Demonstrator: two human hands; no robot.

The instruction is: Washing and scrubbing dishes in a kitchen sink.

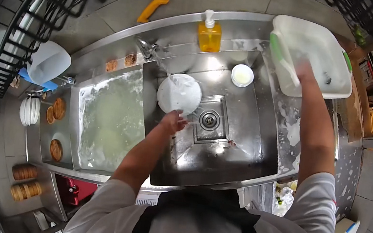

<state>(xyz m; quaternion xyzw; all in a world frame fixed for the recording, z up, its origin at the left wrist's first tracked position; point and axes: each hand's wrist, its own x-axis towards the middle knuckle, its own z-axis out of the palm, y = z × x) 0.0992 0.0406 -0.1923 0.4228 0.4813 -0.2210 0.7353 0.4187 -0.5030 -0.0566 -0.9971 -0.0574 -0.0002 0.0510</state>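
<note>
My left hand (173, 122) is at the near edge of a round white plate (179, 96) in the steel sink basin (215, 163). Its fingers are spread and point right, and I cannot tell whether it touches the rim. Water from the running faucet (146, 48) falls onto the plate and splashes. On the right, my right hand (304, 69) reaches into a white plastic tub (288, 89) with green handles, which holds cloudy water. Its fingers are blurred and partly hidden there. A dark small object (326, 79) shows in that tub.
Small white bowls (242, 75) sit in the basin beyond the drain (209, 119). A yellow soap pump bottle (209, 35) stands at the back ledge. Left is a basin of foamy water (111, 116), then stacked white plates (30, 111). A black wire rack (36, 13) overhangs the upper left.
</note>
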